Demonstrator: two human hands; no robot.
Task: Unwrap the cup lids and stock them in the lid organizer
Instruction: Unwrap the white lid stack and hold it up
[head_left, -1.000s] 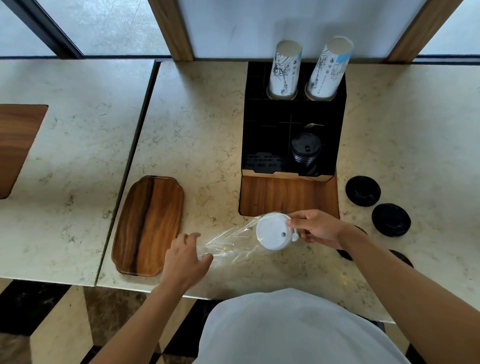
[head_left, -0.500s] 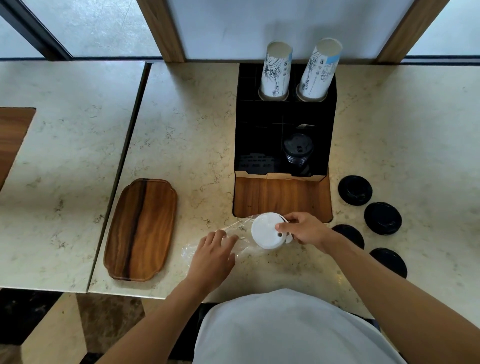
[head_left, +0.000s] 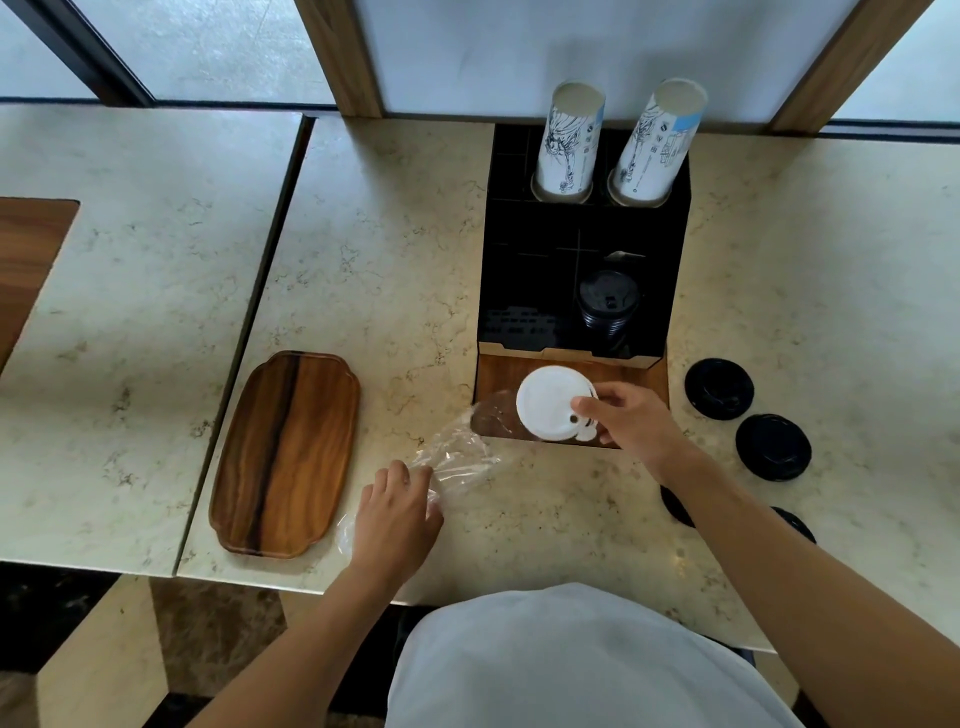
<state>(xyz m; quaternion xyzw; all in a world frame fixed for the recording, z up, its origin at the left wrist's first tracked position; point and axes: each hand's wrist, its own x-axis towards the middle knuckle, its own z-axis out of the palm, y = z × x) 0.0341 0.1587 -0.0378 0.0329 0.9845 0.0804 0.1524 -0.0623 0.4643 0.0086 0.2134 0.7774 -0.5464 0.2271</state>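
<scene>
Head view: marble counter (head_left: 395, 249) by windows; right hand (head_left: 631, 421) pinches white lids (head_left: 553, 405), left hand (head_left: 397, 514) grips plastic wrap (head_left: 457, 457).

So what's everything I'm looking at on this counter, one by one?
white lids: one stack, white, held over the organizer's wooden front, partly out of the wrap
plastic wrap: one, clear, trailing from the white lids to the left hand
lid organizer: one, black with a wooden front, at the back of the counter
paper cup stacks: two, white with printing, upright in the organizer's rear slots
black lid stack: one, black, in the organizer's front right compartment
loose black lids: four, black, on the counter right of the organizer, two partly hidden by the right arm
wooden tray: one, brown, left of the organizer
left hand: gripping the wrap
right hand: gripping the white lids
</scene>
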